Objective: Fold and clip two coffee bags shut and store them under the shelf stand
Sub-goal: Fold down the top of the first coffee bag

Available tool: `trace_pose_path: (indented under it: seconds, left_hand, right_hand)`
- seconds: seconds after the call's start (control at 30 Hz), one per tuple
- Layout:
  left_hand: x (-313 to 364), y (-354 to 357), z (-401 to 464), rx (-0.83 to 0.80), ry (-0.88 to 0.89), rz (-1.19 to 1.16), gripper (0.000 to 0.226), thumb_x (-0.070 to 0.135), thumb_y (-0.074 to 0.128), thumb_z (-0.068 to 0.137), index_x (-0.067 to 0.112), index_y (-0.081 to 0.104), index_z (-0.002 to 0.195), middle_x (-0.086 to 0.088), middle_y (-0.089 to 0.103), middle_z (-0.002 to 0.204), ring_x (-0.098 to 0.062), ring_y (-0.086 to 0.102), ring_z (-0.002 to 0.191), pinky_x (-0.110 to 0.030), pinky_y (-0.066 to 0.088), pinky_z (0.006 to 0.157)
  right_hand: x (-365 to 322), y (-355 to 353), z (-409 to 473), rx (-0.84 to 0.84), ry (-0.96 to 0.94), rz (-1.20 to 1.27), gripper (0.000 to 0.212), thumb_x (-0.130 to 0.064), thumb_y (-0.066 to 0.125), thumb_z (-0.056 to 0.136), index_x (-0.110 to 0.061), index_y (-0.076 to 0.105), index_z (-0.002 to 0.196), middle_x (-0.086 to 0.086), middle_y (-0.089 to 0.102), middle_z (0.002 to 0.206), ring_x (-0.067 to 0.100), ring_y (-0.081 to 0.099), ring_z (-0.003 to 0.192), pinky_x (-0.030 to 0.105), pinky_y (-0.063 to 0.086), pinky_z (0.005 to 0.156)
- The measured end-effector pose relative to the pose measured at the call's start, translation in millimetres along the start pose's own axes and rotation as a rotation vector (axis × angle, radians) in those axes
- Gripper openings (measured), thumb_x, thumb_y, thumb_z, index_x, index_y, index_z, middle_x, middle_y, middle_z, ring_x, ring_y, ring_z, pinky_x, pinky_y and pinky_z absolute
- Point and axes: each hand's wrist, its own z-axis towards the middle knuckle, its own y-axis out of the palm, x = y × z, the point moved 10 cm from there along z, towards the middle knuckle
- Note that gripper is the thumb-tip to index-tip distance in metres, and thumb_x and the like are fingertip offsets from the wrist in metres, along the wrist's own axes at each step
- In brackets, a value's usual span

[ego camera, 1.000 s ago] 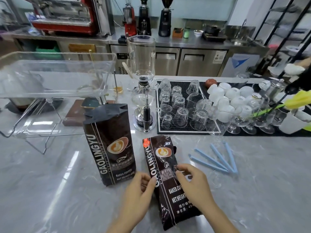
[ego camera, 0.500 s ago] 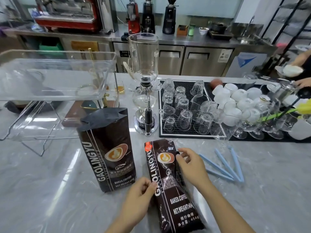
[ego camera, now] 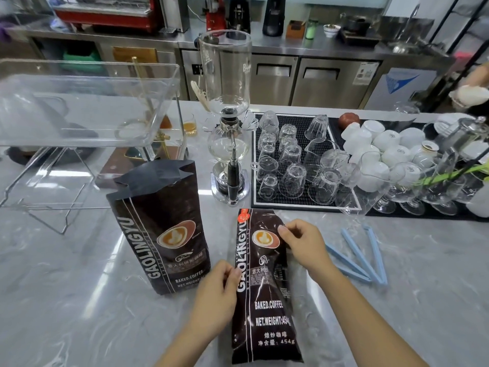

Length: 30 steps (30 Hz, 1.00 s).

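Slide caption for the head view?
Both hands, left hand and right hand, grip the lying coffee bag; second bag upright, unclipped.

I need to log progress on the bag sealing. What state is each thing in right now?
Flat coffee bag: lying on the counter, unclipped.
Standing coffee bag: upright, top open and crumpled, unclipped.
Blue clips: lying unused on the counter.
Left hand: pinching the flat bag's left edge.
Right hand: pinching its right edge near the top.
Shelf stand: no bag under it.
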Motion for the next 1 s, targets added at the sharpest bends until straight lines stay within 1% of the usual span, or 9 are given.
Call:
trace_pose_path:
  seconds: [0.17,0.3,0.43,0.53,0.63,0.7,0.8,0.93,1.0]
  left_hand:
    - [12,-2,4,0.038,0.074,0.150,0.029,0.024,0.050,0.099,0.018,0.043,0.071,0.007,0.044,0.051,-0.006,0.039,0.048,-0.023,0.028,0.048]
    - [18,-5,8,0.049,0.102,0.191,0.029,0.022,0.053,0.097,0.018,0.041,0.071,0.007,0.043,0.049,-0.007,0.039,0.045,-0.021,0.024,0.045]
    - [21,-9,9,0.040,0.122,0.202,0.027,0.019,0.054,0.097,0.016,0.042,0.073,0.007,0.042,0.049,-0.006,0.038,0.045,-0.020,0.028,0.044]
    - [23,-12,8,0.043,0.143,0.190,0.027,0.015,0.055,0.096,0.016,0.042,0.072,0.005,0.042,0.050,-0.008,0.041,0.047,-0.020,0.032,0.047]
    - [25,-15,7,0.055,0.158,0.149,0.032,0.010,0.056,0.095,0.021,0.040,0.069,0.006,0.043,0.049,-0.002,0.048,0.052,-0.015,0.036,0.049]
    - [27,-18,6,0.074,0.166,0.124,0.035,0.012,0.055,0.095,0.026,0.039,0.068,0.006,0.047,0.049,-0.004,0.048,0.052,-0.016,0.035,0.050]
    - [27,-20,2,0.089,0.169,0.057,0.030,0.014,0.052,0.097,0.023,0.043,0.070,0.013,0.056,0.059,-0.003,0.048,0.057,-0.016,0.035,0.052]
    - [35,-16,-4,0.092,0.191,-0.034,0.025,0.013,0.049,0.098,0.019,0.046,0.074,0.010,0.055,0.083,-0.003,0.051,0.078,-0.022,0.037,0.068]
    - [38,-15,-6,0.096,0.185,-0.112,0.026,0.013,0.047,0.099,0.024,0.046,0.075,0.012,0.060,0.098,0.001,0.055,0.089,-0.024,0.040,0.075]
  right_hand:
    - [-6,-9,0,0.036,-0.047,-0.105,0.017,-0.019,0.063,0.091,-0.007,0.066,0.080,0.001,0.068,0.077,0.012,0.059,0.070,0.024,0.043,0.060]
    - [-12,-15,7,0.022,-0.083,-0.184,0.024,-0.017,0.063,0.090,-0.007,0.062,0.068,-0.002,0.058,0.061,0.014,0.051,0.059,0.028,0.040,0.057]
    - [-14,-16,14,-0.031,-0.083,-0.204,0.028,-0.018,0.061,0.091,-0.007,0.062,0.065,0.000,0.057,0.057,0.015,0.049,0.057,0.030,0.040,0.059]
    - [-20,-16,15,-0.066,-0.092,-0.242,0.029,-0.021,0.061,0.091,-0.013,0.058,0.064,0.005,0.062,0.064,0.018,0.052,0.061,0.036,0.046,0.062]
    - [-24,-17,17,-0.089,-0.107,-0.220,0.029,-0.023,0.061,0.090,-0.007,0.057,0.067,0.017,0.063,0.066,0.019,0.052,0.061,0.045,0.049,0.061]
    - [-30,-19,16,-0.090,-0.118,-0.181,0.030,-0.024,0.062,0.090,-0.010,0.055,0.064,0.022,0.062,0.064,0.019,0.052,0.061,0.047,0.051,0.062]
    - [-47,-22,9,-0.115,-0.144,-0.116,0.029,-0.019,0.061,0.092,-0.013,0.056,0.065,0.014,0.061,0.065,0.017,0.051,0.062,0.039,0.047,0.062]
    - [-73,-35,-4,-0.090,-0.230,-0.045,0.022,-0.016,0.061,0.092,-0.002,0.060,0.076,0.023,0.063,0.069,0.018,0.051,0.062,0.034,0.044,0.063]
    - [-86,-42,-12,-0.061,-0.286,0.009,0.020,-0.014,0.062,0.092,-0.003,0.060,0.075,0.012,0.059,0.066,0.015,0.050,0.062,0.032,0.044,0.062]
